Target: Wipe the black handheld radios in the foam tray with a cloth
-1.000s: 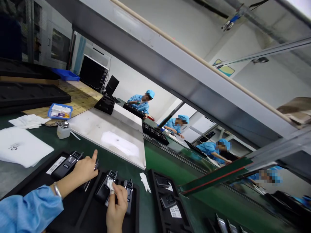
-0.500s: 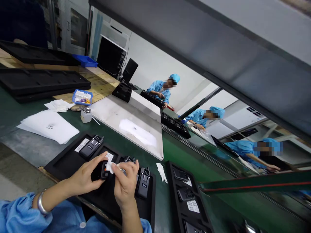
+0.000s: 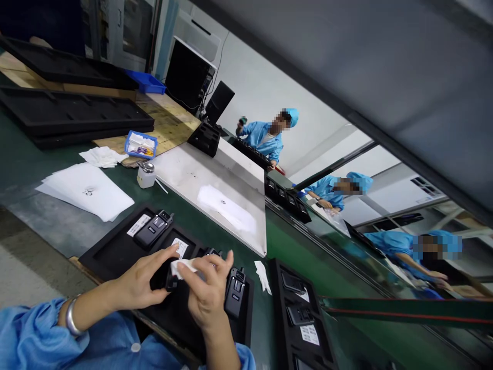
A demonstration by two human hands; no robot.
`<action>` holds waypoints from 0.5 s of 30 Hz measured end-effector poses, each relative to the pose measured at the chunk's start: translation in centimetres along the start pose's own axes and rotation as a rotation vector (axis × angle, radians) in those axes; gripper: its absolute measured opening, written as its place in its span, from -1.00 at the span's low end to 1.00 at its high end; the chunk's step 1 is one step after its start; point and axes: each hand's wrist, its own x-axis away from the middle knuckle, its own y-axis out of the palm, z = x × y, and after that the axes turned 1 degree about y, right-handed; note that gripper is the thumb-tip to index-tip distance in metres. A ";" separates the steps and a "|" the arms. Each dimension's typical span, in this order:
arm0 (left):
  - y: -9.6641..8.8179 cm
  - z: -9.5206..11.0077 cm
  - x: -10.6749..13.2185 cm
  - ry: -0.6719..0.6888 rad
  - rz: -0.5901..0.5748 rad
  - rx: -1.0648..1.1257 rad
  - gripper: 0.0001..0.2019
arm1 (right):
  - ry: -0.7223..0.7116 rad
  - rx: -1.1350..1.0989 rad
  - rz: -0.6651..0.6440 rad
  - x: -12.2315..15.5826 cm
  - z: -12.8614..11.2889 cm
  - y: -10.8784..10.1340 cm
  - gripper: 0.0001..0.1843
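Note:
My left hand (image 3: 134, 281) grips a black handheld radio (image 3: 170, 281) by its sides, thumb below and fingers above. My right hand (image 3: 210, 293) pinches a folded white wipe (image 3: 180, 268) against the radio's end; much of the radio is hidden by the wipe and fingers. Beneath both hands lies a black foam tray (image 3: 110, 252). A radio (image 3: 153, 230) rests at its left beside a white label, and another radio (image 3: 235, 293) at its right. Between them, a third radio (image 3: 212, 252) is mostly covered by my right hand.
A second tray (image 3: 283, 329) with devices and labels stands at right, near a white strip (image 3: 262, 277). Beyond are a white board (image 3: 175, 167), paper sheets (image 3: 82, 192), a dispenser bottle (image 3: 146, 177) and a blue box (image 3: 141, 145). Several co-workers in blue sit across the line.
The view has shifted slightly, so the bench appears moved right. The wipe stays on the radio while my right fingers spread a little. A far co-worker has raised a hand holding an item.

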 end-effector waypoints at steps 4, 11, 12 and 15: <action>-0.3 0.2 -0.1 -0.010 0.014 -0.015 -0.07 | -0.059 0.002 -0.046 -0.5 0.4 0.6 -0.60; -0.5 0.2 -0.3 0.003 -0.016 -0.004 -0.07 | 0.029 0.003 -0.022 -0.5 1.0 0.3 -0.61; -0.4 0.1 -0.4 0.007 -0.011 -0.009 -0.08 | -0.003 -0.024 -0.021 -0.7 0.7 0.5 -0.62; -0.3 -0.1 -0.6 0.004 0.010 -0.022 -0.09 | -0.068 -0.034 -0.014 -0.8 0.5 0.8 -0.64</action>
